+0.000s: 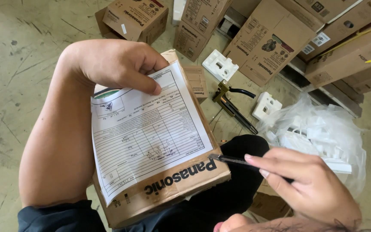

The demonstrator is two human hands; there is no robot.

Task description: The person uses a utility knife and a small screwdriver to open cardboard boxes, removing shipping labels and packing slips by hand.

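We found the person seated low on the concrete floor (18, 86), a brown cardboard box (181, 180) propped on the lap between the two hands.

Left hand (112, 64): clamped over the box's far top edge, thumb pressed down on a printed paper form (147, 133) that lay flat on the box's upper face. Grip closed on box and sheet together.

Right hand (310, 189): fingers pinched shut around a slim dark pen-like tool (232, 160); we could not tell whether it was a pen or a thin blade. Its tip touched the box at the lower right corner of the form.

Step in hand, as we judged it: marking or working at that corner of the sheet while the left hand steadied the box. The next move seemed to call for a firm left hold so box and paper would not slide under the tip's pressure.

Orientation: the box's long axis ran from the lap away toward the upper left, near end lowest. The tool lay almost level, tip pointing left toward the form.

Around: more cardboard cartons (271, 38) stacked beyond, white foam blocks (220, 64), a crumpled clear plastic bag (323, 129), and a brass-coloured strapping tool (228, 101) on the floor.
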